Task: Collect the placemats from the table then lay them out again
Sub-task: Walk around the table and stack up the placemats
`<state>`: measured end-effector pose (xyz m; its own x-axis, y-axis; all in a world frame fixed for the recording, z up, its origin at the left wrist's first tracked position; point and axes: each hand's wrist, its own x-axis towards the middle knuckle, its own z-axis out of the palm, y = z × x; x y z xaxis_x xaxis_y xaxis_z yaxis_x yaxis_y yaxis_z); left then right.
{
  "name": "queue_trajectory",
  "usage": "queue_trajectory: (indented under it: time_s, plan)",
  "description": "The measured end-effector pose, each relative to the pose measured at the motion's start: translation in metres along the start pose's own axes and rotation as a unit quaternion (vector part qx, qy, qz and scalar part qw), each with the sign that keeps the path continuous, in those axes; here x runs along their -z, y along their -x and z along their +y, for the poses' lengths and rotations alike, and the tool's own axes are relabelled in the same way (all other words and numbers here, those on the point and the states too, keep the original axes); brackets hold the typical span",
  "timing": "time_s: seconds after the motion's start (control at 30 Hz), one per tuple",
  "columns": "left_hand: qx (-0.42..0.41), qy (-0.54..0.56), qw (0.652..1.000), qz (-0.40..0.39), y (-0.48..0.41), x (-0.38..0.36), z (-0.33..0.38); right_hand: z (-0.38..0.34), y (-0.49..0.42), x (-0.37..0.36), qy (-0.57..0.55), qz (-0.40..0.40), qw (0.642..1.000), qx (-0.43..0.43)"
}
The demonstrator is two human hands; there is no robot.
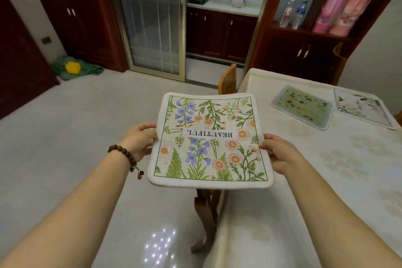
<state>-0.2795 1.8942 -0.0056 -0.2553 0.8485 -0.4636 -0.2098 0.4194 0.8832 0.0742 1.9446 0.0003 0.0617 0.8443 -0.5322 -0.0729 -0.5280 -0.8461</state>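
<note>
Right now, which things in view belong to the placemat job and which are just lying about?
Job: floral placemat, gripped at its sides by left hand and right hand; green placemat and pale placemat lying on the table.
Lying about: wooden chair, two bottles on the shelf, green cloth on the floor.

One head-worn wide-angle camera looks forward and down, close above the table (304,180) edge.

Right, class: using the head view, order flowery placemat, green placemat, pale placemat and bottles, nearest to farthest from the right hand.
1. Flowery placemat, in the right hand.
2. Green placemat, table ahead.
3. Pale placemat, farther right.
4. Bottles, back shelf.
</note>
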Motion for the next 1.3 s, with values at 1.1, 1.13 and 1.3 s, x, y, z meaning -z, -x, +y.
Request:
queue_trajectory:
  time_s: [1.1,1.13,1.3]
  plan:
    - [-0.02,-0.052,0.998,-0.021,-0.332,0.069,0.179,-0.134,-0.246,-0.218,-0.05,0.07,0.996,0.021]
    - [-0.019,-0.056,0.998,-0.024,-0.346,0.057,0.187,-0.144,-0.257,-0.213,-0.055,0.074,0.996,0.02]
    - [-0.015,-0.069,0.996,-0.061,-0.407,-0.007,0.217,-0.176,-0.304,-0.182,-0.083,0.113,0.99,0.007]
